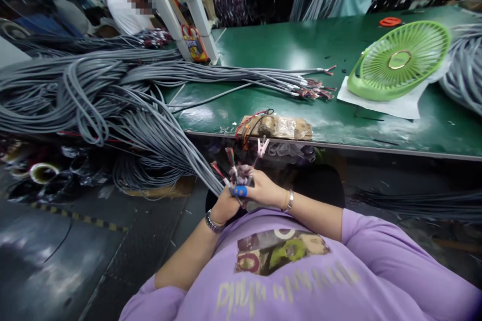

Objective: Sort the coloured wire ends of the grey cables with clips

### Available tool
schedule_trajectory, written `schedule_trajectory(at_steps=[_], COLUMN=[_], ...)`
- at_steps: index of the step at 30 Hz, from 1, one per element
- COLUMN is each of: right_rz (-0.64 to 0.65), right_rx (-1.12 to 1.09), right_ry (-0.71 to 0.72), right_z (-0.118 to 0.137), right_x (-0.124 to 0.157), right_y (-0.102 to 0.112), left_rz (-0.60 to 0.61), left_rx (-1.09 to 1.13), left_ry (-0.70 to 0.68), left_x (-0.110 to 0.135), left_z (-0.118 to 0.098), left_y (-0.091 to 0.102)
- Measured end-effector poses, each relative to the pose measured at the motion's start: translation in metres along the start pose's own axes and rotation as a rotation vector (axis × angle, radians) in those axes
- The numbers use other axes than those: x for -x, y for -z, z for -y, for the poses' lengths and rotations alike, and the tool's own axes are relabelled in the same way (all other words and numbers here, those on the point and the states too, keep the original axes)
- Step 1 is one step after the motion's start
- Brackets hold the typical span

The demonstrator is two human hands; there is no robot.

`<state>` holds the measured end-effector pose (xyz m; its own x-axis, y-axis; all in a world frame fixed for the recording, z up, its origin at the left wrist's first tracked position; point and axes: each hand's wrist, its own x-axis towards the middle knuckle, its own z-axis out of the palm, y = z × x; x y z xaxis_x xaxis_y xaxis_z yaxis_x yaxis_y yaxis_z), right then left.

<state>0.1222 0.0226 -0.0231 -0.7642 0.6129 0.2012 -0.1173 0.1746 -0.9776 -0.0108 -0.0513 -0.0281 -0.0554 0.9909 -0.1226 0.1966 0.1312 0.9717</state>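
My left hand (222,204) is closed around a grey cable (188,160) that runs in from a big bundle at the left; a blue wrap sits on one finger. My right hand (259,188) is closed against it, pinching the cable's stripped coloured wire ends (230,156). Both hands are held close together in front of my chest, just below the front edge of the green table (376,130). A pink clip (262,147) with red wires hangs from a taped wooden block (280,127) on the table edge, right above my hands.
A large heap of grey cables (94,90) covers the left. More cables with stripped ends (309,88) lie on the table. A green fan (401,60) rests on white paper at the right. Other people sit or stand at the far side.
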Motion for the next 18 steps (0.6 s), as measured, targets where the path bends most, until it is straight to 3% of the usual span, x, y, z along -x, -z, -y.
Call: schedule_trajectory(at_steps=[2,7,11,16,18], right_rz=[0.047,-0.096,-0.104,-0.161,-0.208], right_rx=[-0.066,-0.044,-0.094,0.051,0.038], right_ry=[-0.015,-0.02,-0.099,-0.036,-0.06], right_z=[-0.004,-0.002,0.002,-0.002,-0.006], right_x=[0.004,0.004,0.0,0.005,0.009], right_y=[0.002,0.006,0.008,0.009,0.007], left_rz=[-0.019,0.026,0.084,-0.211,-0.232], left_rx=[0.069,0.085,0.138,0.324,0.321], left_ry=[0.051,0.076,0.109,0.052,0.038], left_x=[0.005,0.011,0.009,-0.002,-0.007], left_z=[0.007,0.01,0.006,0.007,0.005], left_y=[0.007,0.013,0.011,0.009,0.006])
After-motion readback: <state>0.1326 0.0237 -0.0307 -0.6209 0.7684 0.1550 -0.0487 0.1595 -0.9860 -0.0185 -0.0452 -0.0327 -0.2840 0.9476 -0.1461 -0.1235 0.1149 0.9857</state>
